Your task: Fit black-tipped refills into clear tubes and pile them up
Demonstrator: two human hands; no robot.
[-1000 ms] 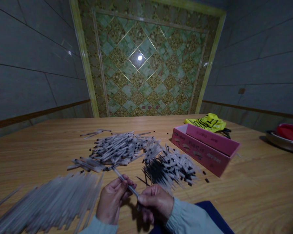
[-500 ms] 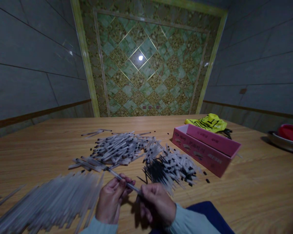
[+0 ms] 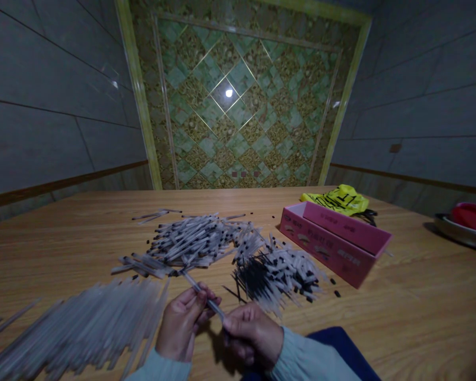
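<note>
My left hand (image 3: 185, 321) pinches a slim clear pen (image 3: 191, 281) between thumb and fingers near its middle. The pen slants from upper left down to my right hand (image 3: 256, 332), whose thumb and fingers are closed on its lower end. That end is hidden by the fingers. Left of my hands lies a wide row of clear pen barrels (image 3: 91, 328). Just beyond them is a heap of assembled-looking pens (image 3: 194, 241) with dark ends. Past my right hand lie thin black pointed pieces (image 3: 256, 278) beside a pile of pale caps (image 3: 295, 267).
An open pink box (image 3: 329, 246) stands at the right, with a yellow plastic bag (image 3: 341, 200) behind it. A metal tray (image 3: 460, 233) holding something red sits at the far right. Small black plugs (image 3: 337, 293) are scattered on the wooden table (image 3: 420, 317).
The far end of the pen has shifted slightly right and up. My right hand has turned and moved slightly left, still gripping the pen. My left hand is nearly unmoved.
</note>
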